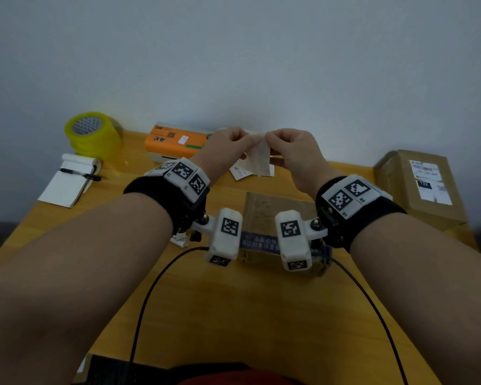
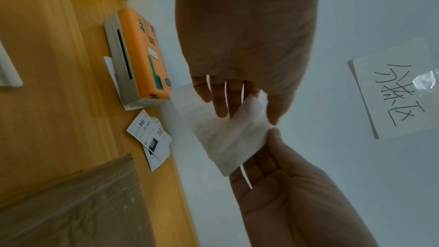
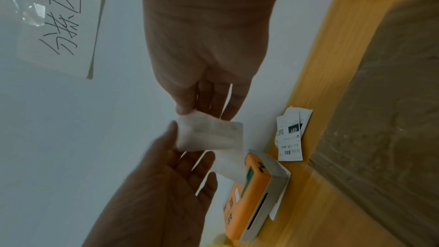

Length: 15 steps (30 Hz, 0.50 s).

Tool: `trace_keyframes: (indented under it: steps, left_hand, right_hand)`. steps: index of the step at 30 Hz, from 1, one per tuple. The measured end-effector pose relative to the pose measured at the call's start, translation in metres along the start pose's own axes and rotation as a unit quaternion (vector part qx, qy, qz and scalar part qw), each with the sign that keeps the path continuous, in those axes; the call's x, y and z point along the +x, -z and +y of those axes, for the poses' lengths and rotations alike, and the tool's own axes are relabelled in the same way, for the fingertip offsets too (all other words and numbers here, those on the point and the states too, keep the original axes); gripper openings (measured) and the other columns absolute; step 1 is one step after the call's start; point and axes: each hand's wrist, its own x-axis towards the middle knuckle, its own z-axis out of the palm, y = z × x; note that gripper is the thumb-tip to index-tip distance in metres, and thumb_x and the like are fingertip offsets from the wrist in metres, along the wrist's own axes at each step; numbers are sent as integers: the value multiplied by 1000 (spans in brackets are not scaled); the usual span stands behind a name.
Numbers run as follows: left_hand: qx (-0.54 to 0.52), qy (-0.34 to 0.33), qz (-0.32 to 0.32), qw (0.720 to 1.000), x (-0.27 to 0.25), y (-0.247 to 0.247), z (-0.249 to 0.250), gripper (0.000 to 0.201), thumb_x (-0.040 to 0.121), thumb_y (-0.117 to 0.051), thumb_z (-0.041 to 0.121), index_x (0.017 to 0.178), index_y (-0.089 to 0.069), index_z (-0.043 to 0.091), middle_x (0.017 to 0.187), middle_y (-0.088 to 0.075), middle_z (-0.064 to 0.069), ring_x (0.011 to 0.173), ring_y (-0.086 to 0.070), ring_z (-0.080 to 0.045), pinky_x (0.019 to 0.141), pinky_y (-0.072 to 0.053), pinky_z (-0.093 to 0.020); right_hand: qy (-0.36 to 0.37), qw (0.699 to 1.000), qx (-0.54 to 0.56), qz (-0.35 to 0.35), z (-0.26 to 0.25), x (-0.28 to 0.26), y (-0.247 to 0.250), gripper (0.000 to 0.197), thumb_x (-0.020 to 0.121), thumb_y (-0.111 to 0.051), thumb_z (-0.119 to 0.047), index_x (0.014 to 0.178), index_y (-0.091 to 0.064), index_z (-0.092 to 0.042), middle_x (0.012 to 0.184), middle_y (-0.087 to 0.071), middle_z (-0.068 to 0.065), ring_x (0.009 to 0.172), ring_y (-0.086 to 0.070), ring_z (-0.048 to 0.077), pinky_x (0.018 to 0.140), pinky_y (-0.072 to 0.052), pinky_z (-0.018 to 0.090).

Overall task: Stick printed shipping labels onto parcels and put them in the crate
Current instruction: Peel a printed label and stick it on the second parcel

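Above the table's point(image 1: 233, 315) far edge, the left hand point(image 1: 228, 143) and right hand point(image 1: 292, 145) each pinch the top of one white label point(image 1: 258, 159), held in the air over loose labels point(image 1: 239, 171); a taped parcel point(image 1: 264, 215) lies nearer, under the wrists.

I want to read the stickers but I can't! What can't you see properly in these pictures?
- Label pinched by the left hand and right hand: only its pale back shows in all views; print unreadable.
- Box under the wrists: head view, mostly covered by the wrist cameras.
- Crate: in no view.
- Label on the far box: head view, small and blurred.
- Loose labels: overlapping, fine print too small.
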Motion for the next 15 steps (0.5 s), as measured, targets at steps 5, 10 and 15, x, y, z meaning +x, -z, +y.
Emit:
trace_keyframes:
  steps: [5,10,15]
  left_hand:
    - [31,-9,13,999,2,1,-5,28,93,-54,28,101,-61,2,97,-63,-13,79,-56,-12,68,-43,-19]
    - [32,-24,36,999,-2,0,-8,25,93,-57,24,91,-62,0,80,-60,-8,69,-53,-11,65,-45,-21]
    - [36,-16,32,999,-2,-2,-9,26,92,-58,25,88,-62,-1,80,-59,-10,68,-54,-13,64,-46,-26]
  right_hand:
    - [-35,998,36,-25,-1,-3,-2,23,94,-54,-21,101,-66,-2,93,-69,10,88,-66,21,87,-53,45]
    - [30,998,-56,-14,6,-8,-7,23,87,-66,-31,75,-69,-11,79,-69,9,82,-67,28,80,-54,47]
    - [13,999,-35,39,12,-4,-7,29,89,-64,-19,75,-63,6,76,-58,15,72,-54,21,64,-50,32]
